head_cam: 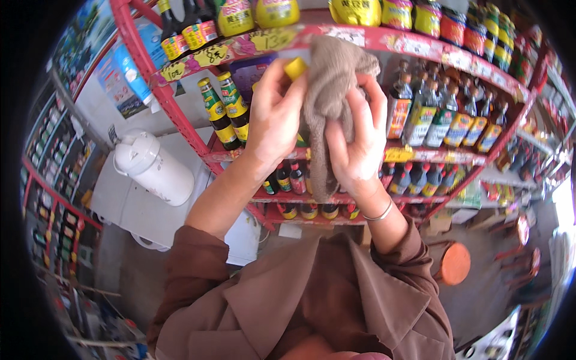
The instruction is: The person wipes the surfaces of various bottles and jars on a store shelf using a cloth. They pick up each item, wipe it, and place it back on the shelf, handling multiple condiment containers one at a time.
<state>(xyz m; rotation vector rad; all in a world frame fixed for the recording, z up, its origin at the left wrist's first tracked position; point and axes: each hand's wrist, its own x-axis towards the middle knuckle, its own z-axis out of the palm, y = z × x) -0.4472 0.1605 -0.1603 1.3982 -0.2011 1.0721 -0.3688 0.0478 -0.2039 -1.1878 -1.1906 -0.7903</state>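
In front of the red shelf rack, my left hand (276,112) grips a thing with a yellow top (295,68). My fingers and the cloth hide the rest of it, so its kind cannot be told. A grey-brown knitted cloth (332,76) is bunched in my right hand (360,135), close against the left hand's fingertips. One end of the cloth hangs below my hands. Left of my left hand, dark glass sauce bottles (227,108) with yellow caps stand on the middle shelf. Glass bottles (425,112) with varied labels fill that shelf right of my right hand.
The red metal shelf edge (216,58), bearing handwritten price tags, crosses just above my hands. Jars (427,18) line the top shelf. A white thermos jug (150,166) stands on a white surface (117,198) at left. An orange round stool (454,263) is at lower right.
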